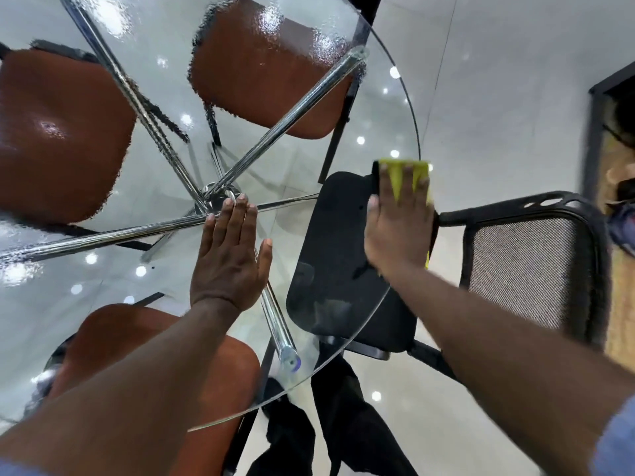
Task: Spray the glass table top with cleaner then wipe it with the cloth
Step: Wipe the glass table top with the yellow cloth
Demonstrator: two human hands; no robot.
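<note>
The right hand lies flat with straight fingers on the yellow cloth, near the table edge; the hand hides most of the cloth. The left hand rests flat and open near the table centre.

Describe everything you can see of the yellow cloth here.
The yellow cloth lies flat on the glass table top, close to its right rim. The right hand presses on it with straight, spread fingers, covering most of it; yellow shows between the fingers, past the fingertips and along the hand's outer side. Its full outline is hidden.
</note>
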